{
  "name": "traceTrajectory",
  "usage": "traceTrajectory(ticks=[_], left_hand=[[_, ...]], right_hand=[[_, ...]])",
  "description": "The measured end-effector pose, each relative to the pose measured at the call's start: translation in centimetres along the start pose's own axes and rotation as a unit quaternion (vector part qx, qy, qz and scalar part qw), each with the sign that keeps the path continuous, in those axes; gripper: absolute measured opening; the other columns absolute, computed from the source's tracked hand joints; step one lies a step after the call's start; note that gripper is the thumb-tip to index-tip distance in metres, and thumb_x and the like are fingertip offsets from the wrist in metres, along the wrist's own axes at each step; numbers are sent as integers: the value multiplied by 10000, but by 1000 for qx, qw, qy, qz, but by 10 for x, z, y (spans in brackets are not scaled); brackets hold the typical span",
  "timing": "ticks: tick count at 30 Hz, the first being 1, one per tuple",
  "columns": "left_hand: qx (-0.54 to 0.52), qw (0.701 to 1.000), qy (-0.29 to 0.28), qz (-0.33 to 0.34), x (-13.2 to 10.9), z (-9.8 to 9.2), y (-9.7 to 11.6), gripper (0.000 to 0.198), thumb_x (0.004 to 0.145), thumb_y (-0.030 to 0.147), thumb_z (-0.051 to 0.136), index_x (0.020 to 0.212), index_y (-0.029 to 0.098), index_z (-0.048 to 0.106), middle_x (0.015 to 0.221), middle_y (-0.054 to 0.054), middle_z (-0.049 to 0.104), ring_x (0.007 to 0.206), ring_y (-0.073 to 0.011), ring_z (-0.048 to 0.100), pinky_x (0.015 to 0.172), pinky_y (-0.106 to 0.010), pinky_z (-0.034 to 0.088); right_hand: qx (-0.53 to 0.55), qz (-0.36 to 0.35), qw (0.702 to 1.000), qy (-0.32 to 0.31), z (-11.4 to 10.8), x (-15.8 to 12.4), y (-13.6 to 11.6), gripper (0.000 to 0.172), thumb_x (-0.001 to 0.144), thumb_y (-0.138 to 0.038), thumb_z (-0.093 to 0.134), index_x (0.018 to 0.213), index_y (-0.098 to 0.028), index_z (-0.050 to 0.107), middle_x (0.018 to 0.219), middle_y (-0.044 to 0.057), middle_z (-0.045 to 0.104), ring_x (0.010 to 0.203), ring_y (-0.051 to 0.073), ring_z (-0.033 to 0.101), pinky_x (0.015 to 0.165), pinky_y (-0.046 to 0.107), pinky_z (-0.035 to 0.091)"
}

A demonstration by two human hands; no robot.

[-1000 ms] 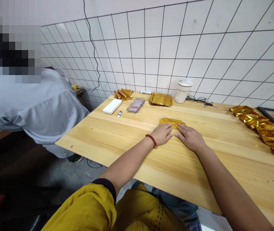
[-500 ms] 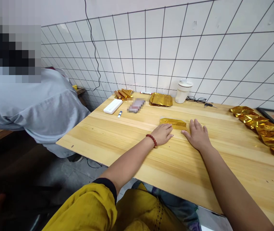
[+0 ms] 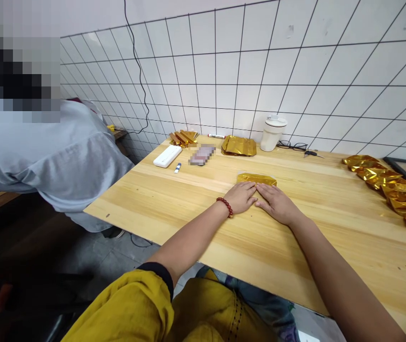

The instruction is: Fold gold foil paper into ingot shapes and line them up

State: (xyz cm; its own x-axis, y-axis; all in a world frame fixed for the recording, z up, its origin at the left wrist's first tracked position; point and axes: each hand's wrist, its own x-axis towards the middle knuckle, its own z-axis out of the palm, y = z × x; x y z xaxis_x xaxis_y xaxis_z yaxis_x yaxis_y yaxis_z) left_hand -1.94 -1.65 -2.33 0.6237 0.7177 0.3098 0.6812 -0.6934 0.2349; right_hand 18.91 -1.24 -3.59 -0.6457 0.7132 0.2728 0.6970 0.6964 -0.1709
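A folded piece of gold foil paper lies flat on the wooden table, its near edge covered by my fingers. My left hand, with a red bead bracelet at the wrist, rests with fingers stretched out over the paper's left near edge. Beside it, my right hand lies flat with its fingertips over the middle of that edge. The fingertips of both hands almost meet. Neither hand grips anything.
Gold foil stacks and strips sit at the back, near a white cup, glasses and keys. A white power bank lies left. Folded gold foil pieces line the right. A person sits at left.
My right hand has moved left from the paper's right end to its near edge, close to my left hand. The left hand has stayed in place.
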Motion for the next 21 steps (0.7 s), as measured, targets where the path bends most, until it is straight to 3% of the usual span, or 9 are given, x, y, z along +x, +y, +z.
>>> traceTrajectory(ticks=[5,12,21], left_hand=[[4,1000,0,-3,0,-2,2,442,958,289,487,1360,112,531,1428,-169,542,1336,-274,496,1154,-463,378],[35,998,-23,-39,-1,-8,9,472,972,331,480,1361,68,526,1450,-169,521,1359,-258,470,1175,-387,341],[94,991,-31,-88,-6,-18,17,467,971,431,447,1309,129,559,1467,-121,511,1372,-289,429,1131,-467,350]], right_hand=[[9,-2,1000,3,0,0,1,693,975,-596,374,1493,-138,424,1501,187,470,1395,310,432,1147,533,349],[7,-1,1000,3,-1,1,0,660,980,-585,372,1453,-139,486,1489,182,485,1379,304,456,1148,520,359],[-18,24,1000,8,-2,0,-3,653,980,-591,346,1413,-140,534,1479,167,501,1373,320,461,1137,525,373]])
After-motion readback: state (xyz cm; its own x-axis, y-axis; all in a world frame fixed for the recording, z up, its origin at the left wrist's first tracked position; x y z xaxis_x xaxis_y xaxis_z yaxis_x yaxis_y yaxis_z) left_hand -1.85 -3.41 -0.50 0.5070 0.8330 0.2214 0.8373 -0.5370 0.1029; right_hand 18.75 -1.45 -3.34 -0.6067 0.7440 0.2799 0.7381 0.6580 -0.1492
